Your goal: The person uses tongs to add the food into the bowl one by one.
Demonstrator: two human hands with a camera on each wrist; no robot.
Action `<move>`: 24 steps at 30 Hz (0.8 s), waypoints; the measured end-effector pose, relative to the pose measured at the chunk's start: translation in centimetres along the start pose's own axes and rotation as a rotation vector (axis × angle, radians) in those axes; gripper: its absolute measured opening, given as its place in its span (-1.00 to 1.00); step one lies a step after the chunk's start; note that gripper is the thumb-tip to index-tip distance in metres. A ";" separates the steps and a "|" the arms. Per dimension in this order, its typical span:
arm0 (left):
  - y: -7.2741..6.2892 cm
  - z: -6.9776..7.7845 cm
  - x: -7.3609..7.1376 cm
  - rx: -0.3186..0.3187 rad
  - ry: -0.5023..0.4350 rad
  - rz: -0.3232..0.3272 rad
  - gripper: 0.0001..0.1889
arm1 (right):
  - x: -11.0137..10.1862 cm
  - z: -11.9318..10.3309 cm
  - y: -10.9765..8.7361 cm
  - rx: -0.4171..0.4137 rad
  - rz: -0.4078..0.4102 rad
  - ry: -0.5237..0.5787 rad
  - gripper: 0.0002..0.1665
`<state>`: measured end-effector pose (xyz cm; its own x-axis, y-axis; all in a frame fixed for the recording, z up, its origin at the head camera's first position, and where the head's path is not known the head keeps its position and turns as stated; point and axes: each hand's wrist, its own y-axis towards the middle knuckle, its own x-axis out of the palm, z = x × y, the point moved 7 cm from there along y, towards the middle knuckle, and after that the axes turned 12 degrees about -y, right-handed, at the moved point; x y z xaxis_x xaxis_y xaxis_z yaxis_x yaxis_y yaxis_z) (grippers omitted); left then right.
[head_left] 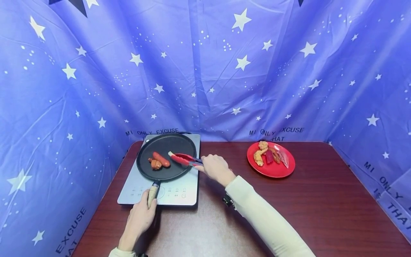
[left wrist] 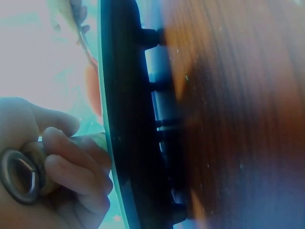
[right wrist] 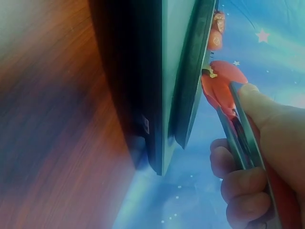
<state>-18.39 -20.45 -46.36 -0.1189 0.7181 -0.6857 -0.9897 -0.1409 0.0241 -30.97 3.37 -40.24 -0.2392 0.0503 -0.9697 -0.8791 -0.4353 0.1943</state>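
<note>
My left hand (head_left: pixel 141 214) grips the pale handle (head_left: pixel 152 194) of a round black frying pan (head_left: pixel 173 142). Its fingers curl round that handle in the left wrist view, near the metal hanging ring (left wrist: pixel 19 176). With my right hand (head_left: pixel 216 167) I hold red-tipped tongs (head_left: pixel 181 159), whose tips reach over the pan's right side. A small pale yellow piece (right wrist: pixel 209 72) shows between the tips; its kind is unclear. Left of the tongs, a red sausage (head_left: pixel 161 159) lies in the pan against a browned chunk of meat (head_left: pixel 156 164).
The pan stands on a silver induction cooktop (head_left: pixel 130 192) at the table's left. On the right, a red plate (head_left: pixel 277 172) carries fried chicken pieces (head_left: pixel 258 157), a dark red slice (head_left: pixel 269 157) and bacon-like strips (head_left: pixel 283 158). Starry blue curtains (head_left: pixel 205 71) enclose the wooden table (head_left: pixel 321 200).
</note>
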 end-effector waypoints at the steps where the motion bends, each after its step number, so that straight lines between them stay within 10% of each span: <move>1: 0.0 0.0 0.0 0.001 0.001 0.001 -0.48 | 0.1 -0.1 0.1 0.000 0.001 -0.006 -0.47; 24: 0.0 0.0 -0.1 0.005 -0.016 0.004 -0.49 | 0.0 -1.9 1.7 0.037 -0.034 -0.046 -0.44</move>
<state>-18.41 -20.53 -46.30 -0.1243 0.7285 -0.6737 -0.9896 -0.1408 0.0303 -31.70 0.88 -40.21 -0.2273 0.1062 -0.9680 -0.9012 -0.3996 0.1677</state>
